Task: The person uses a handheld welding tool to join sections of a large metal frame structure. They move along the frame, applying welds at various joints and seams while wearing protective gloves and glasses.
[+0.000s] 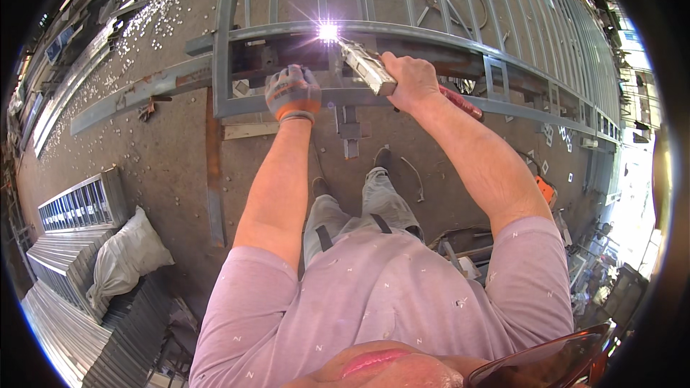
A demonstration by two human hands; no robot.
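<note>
A grey metal frame [251, 106] of square tubes, with many parallel bars, lies in front of me. My left hand [293, 93], in a grey and orange glove, is curled over its near rail on the left. My bare right hand [411, 80] is closed around a welding torch [368, 68] with a pale, blocky body. The torch points up and left. At its tip a bright violet-white arc [328, 31] burns on the second rail, where an upright bar meets it. Glare hides the joint itself. A red part [461, 102] shows below my right wrist.
A rusty flat beam [144, 93] runs left from the frame, and another rusty bar [214, 172] lies on the floor. Stacked metal panels [68, 266] and a white sack [133, 253] stand at lower left. An orange tool [545, 190] lies at right. Small metal pieces litter the floor.
</note>
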